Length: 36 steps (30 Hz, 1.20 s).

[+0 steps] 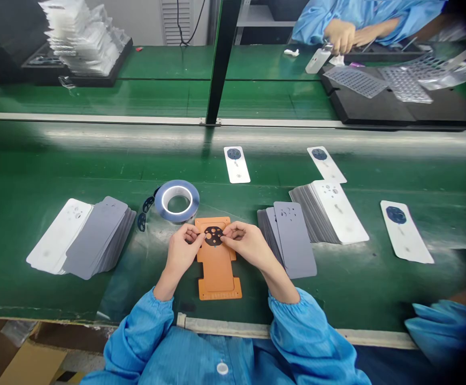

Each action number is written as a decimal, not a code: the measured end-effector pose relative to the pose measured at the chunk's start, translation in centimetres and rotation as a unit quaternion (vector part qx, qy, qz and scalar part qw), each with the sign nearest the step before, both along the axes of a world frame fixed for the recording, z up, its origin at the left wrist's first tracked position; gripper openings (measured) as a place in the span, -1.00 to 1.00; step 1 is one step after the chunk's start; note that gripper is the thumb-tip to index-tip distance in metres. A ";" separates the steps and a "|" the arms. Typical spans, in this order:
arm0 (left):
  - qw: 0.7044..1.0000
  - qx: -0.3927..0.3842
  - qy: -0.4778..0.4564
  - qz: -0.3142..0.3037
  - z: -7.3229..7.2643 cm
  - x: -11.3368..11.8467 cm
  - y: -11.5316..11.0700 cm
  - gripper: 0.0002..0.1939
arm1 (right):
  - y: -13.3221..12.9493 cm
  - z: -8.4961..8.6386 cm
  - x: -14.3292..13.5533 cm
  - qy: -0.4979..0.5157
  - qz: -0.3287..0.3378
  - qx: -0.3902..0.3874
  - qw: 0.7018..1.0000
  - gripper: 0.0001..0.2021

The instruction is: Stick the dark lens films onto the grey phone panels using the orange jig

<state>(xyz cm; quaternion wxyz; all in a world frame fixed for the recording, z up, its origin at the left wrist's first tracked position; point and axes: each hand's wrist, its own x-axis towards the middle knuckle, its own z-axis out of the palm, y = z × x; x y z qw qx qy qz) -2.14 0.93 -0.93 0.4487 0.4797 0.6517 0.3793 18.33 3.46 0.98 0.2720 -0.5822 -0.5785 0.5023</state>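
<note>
A round black adhesive piece with several holes (pixel 213 236) lies over the upper end of an orange jig plate (pixel 217 271). My left hand (pixel 183 247) pinches the piece's left edge between thumb and forefinger. At its right edge, my right hand (pixel 247 244) does the same, with the other fingers curled. Just behind my left hand is a roll of blue tape (pixel 160 202), and a strip with black half-round pieces (pixel 142 220) hangs off its left side. Right of my right hand stands a fanned stack of grey phone-back-shaped sheets (pixel 296 240).
Grey and white sheets (pixel 96 238) are piled at left, white-topped ones (pixel 339 211) at right. Single white sheets with dark discs (pixel 238 168) lie farther off. Beyond a black post (pixel 220 64), a co-worker's hands (pixel 343 36) hold a white item. Another sleeve (pixel 443 326) shows at right.
</note>
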 end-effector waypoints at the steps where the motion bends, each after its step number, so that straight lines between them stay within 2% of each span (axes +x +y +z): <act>1: 1.000 0.002 0.002 0.000 0.1 0.1 0.0 -0.84 | 0.0 0.0 0.0 -0.002 -0.002 0.002 1.000 -0.86; 7: 1.000 0.012 0.014 0.008 0.4 0.3 0.1 -0.87 | -0.1 -0.8 0.6 -0.034 -0.009 0.011 0.999 -0.80; 16: 1.000 0.003 0.031 -0.003 0.6 0.2 0.1 -0.86 | -0.2 -1.0 1.0 0.085 -0.018 -0.068 0.994 -0.69; 22: 0.999 0.007 0.036 -0.003 0.7 0.2 0.1 -0.87 | -0.4 -1.4 0.8 0.132 -0.055 -0.065 0.988 -0.65; 27: 0.999 0.011 0.034 -0.002 0.5 0.2 0.1 -0.87 | -0.5 -1.7 0.4 0.087 -0.075 -0.026 0.993 -0.71; 32: 0.999 0.023 0.026 0.006 0.6 0.4 0.1 -0.87 | -0.5 -1.9 0.0 0.078 -0.079 -0.032 0.993 -0.81; 34: 0.999 0.023 0.036 0.009 0.8 0.5 0.2 -0.87 | -0.8 -1.5 -0.1 0.055 -0.073 -0.022 0.996 -0.84; 36: 0.999 0.019 0.046 0.009 0.9 0.6 0.2 -0.87 | -1.1 -0.4 0.5 0.013 -0.056 0.005 0.998 -0.90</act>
